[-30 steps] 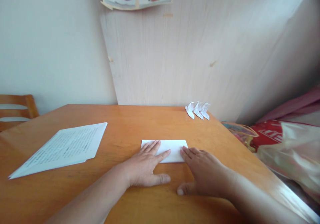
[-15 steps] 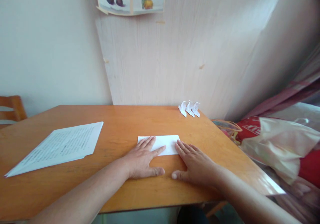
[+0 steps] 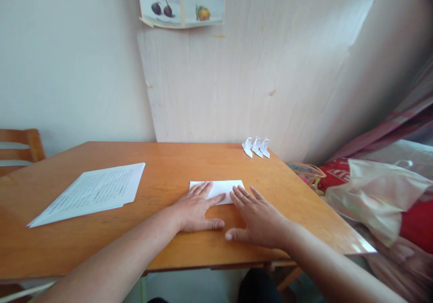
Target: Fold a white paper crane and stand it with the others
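A folded white sheet of paper (image 3: 221, 187) lies flat on the orange wooden table (image 3: 169, 176), a little right of the middle. My left hand (image 3: 196, 210) rests palm down with its fingers stretched over the sheet's left half. My right hand (image 3: 257, 215) lies flat beside it, fingers spread, fingertips on the sheet's right end. Neither hand holds anything.
A stack of printed pages (image 3: 94, 192) lies at the left of the table. Three small folded paper figures (image 3: 256, 147) stand at the far right corner by a leaning wood panel (image 3: 237, 68). A wooden chair (image 3: 20, 145) stands left; plastic bags (image 3: 372, 190) lie right.
My right hand has slid left along the folded sheet and now covers more of its right end. The left hand has stayed pressed on the paper. The camera has shifted back and up a little.
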Tool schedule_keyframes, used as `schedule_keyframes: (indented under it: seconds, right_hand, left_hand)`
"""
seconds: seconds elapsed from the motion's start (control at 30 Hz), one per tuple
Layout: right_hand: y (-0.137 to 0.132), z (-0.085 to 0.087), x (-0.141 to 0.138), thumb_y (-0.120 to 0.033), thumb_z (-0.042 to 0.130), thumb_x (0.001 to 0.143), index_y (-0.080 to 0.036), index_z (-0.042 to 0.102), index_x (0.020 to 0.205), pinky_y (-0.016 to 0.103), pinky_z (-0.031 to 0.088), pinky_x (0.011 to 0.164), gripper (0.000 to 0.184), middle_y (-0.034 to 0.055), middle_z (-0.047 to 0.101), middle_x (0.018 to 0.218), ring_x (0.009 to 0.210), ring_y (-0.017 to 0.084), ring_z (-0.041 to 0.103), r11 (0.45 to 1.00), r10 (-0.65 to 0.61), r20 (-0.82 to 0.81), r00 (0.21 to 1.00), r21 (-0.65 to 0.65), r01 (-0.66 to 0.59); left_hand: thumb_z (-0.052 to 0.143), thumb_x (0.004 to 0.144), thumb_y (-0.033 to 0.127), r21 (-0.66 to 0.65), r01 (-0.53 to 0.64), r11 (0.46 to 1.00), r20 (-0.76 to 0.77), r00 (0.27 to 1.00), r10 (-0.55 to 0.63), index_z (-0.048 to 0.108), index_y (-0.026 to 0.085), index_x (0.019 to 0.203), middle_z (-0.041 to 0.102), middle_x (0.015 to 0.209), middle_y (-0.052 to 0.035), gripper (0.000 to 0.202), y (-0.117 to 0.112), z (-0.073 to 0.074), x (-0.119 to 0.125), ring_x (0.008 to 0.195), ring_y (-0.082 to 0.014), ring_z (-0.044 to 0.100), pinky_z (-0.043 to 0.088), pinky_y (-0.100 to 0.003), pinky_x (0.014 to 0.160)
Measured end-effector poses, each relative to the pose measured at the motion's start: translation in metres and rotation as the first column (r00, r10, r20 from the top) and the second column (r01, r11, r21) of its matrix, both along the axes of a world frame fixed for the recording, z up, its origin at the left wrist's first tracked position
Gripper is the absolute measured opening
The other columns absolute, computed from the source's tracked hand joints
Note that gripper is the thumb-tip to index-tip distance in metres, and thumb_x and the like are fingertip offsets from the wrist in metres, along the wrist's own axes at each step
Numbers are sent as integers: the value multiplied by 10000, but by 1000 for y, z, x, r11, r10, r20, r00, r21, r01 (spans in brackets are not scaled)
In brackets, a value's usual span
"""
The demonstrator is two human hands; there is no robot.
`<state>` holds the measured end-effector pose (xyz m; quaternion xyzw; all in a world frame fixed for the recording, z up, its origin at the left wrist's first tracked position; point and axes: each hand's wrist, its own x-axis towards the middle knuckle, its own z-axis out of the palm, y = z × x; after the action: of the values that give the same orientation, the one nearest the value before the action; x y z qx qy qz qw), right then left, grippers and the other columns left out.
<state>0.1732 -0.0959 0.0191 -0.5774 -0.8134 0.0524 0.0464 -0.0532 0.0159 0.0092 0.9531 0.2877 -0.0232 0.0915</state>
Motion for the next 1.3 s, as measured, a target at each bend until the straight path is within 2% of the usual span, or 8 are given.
schedule_keyframes:
  seconds: [0.17, 0.3, 0.47, 0.7, 0.9, 1.17, 1.3]
  right_hand:
    - [-6, -6, -20, -921, 335, 781, -50, 257, 1581, 545, 63, 1246, 1185, 219, 237, 1624, 1527, 373, 151, 996, 85, -28, 996, 8, -85]
    - [-4, -12, -26, -902, 360, 798, -49, 265, 1579, 580, 71, 1234, 1161, 233, 246, 1620, 1518, 397, 173, 998, 59, -27, 998, 23, -59]
    - [-3, -10, -34, -882, 387, 809, -46, 360, 1543, 581, 120, 1227, 1113, 251, 353, 1576, 1481, 410, 277, 998, 23, -33, 999, 62, -20]
    - [-6, -12, -37, -894, 367, 804, -23, 408, 1508, 587, 145, 1221, 1120, 276, 390, 1547, 1463, 413, 318, 997, -13, -20, 1000, 80, 15]
    - [-11, -11, -28, -880, 375, 815, -42, 427, 1504, 559, 158, 1224, 1086, 259, 416, 1537, 1455, 401, 339, 997, -54, -3, 999, 63, 54]
    - [-22, -10, 2, -857, 395, 830, -64, 434, 1509, 575, 87, 1229, 1045, 226, 425, 1542, 1467, 380, 325, 989, -142, 17, 990, 43, 141]
    - [-26, -10, 19, -832, 399, 852, -61, 499, 1464, 581, 132, 1222, 989, 230, 466, 1512, 1447, 391, 361, 981, -182, 41, 982, 75, 179]
  left_hand:
    - [370, 775, 908, 24, -2, 1000, 6, 1000, 2, 197, 399, 1588, 3, 1689, -109, 975, 1, -2, 0, 1531, -437, 68, 136, -600, 1214]
    - [386, 772, 906, 27, -6, 1000, 12, 1000, 5, 208, 406, 1584, 4, 1691, -101, 970, 1, -4, 0, 1531, -434, 82, 142, -595, 1215]
    - [394, 768, 906, 29, -11, 1000, 14, 1000, 11, 199, 411, 1585, 24, 1694, -97, 975, 1, -5, 1, 1534, -425, 83, 152, -598, 1214]
    - [406, 781, 891, 28, -4, 1000, 10, 1000, 4, 197, 427, 1581, 14, 1697, -74, 948, 2, -4, 0, 1536, -421, 76, 149, -601, 1214]
    - [408, 772, 899, 20, -10, 1000, 9, 1000, 10, 187, 429, 1582, -18, 1692, -89, 961, 2, -4, -1, 1533, -431, 61, 149, -597, 1212]
    - [401, 780, 895, 18, -17, 1000, -9, 1000, 17, 183, 397, 1590, -41, 1687, -72, 975, 2, -4, -1, 1536, -425, 39, 125, -587, 1221]
    - [384, 785, 897, 12, -19, 1000, -16, 1000, 19, 176, 391, 1592, -40, 1685, -75, 975, 0, -2, 0, 1535, -424, 31, 128, -595, 1220]
